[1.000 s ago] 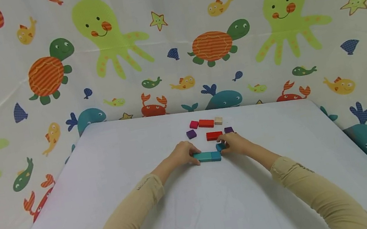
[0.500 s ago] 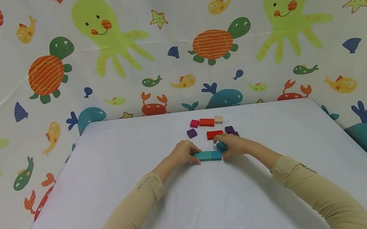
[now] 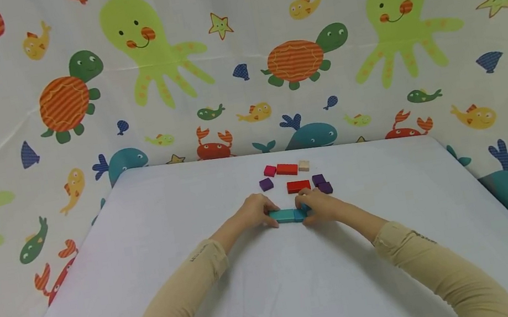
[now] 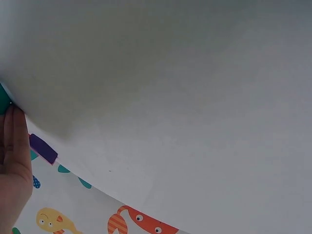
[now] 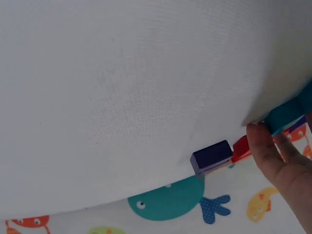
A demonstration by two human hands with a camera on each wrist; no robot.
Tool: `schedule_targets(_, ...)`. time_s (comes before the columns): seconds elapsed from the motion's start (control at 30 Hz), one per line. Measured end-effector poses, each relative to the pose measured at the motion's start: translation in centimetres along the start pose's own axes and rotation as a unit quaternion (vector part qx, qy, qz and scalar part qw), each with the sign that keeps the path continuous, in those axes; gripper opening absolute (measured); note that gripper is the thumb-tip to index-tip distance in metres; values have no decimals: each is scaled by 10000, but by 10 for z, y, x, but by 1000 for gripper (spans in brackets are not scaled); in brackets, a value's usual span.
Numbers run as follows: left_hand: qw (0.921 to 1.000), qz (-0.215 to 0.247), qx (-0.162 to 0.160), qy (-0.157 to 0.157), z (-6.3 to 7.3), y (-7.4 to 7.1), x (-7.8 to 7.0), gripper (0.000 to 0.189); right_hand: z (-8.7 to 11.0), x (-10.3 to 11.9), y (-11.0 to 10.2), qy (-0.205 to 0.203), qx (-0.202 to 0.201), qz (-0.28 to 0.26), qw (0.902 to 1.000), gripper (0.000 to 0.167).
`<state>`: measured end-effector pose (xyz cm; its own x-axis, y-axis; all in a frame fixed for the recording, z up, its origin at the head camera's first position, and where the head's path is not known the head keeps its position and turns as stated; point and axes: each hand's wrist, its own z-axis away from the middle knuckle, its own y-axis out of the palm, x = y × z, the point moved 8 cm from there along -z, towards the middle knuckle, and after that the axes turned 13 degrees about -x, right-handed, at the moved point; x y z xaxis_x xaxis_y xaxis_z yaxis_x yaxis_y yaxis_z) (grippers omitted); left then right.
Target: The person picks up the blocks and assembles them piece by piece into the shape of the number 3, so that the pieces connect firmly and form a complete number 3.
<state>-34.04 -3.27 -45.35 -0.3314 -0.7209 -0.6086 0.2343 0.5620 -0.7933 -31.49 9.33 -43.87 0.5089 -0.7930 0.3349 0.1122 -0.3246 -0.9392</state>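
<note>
On the white table, a long turquoise block (image 3: 283, 216) lies end to end with a blue block (image 3: 299, 215), forming a short row. My left hand (image 3: 254, 212) pinches the row's left end between thumb and fingers. In the left wrist view, that hand's fingertips meet the edge of a green-teal block (image 4: 4, 100). At the other end, my right hand (image 3: 319, 205) grips a small blue block (image 3: 305, 208), mostly covered by the fingers and right beside the row. The right wrist view has the fingers (image 5: 263, 146) against a teal-blue block (image 5: 284, 116).
Behind the row lie a red block (image 3: 298, 186), two purple blocks (image 3: 325, 187) close together, and a lone purple block (image 3: 266, 184). Farther back are a pinkish-red block (image 3: 269, 170), another red block (image 3: 287, 169) and a beige block (image 3: 303, 166). A sea-animal curtain (image 3: 200, 77) hangs behind.
My right hand has turned the small blue block in its fingers and brought it left against the row's right end. Both purple blocks behind it now show fully. The left hand stays in place.
</note>
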Motion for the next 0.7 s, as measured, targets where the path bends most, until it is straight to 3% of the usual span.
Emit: schedule_targets(0.7,10000,39,31,-55,-1,1,0,39,0,3,-4,-59,-86,115,9999,30)
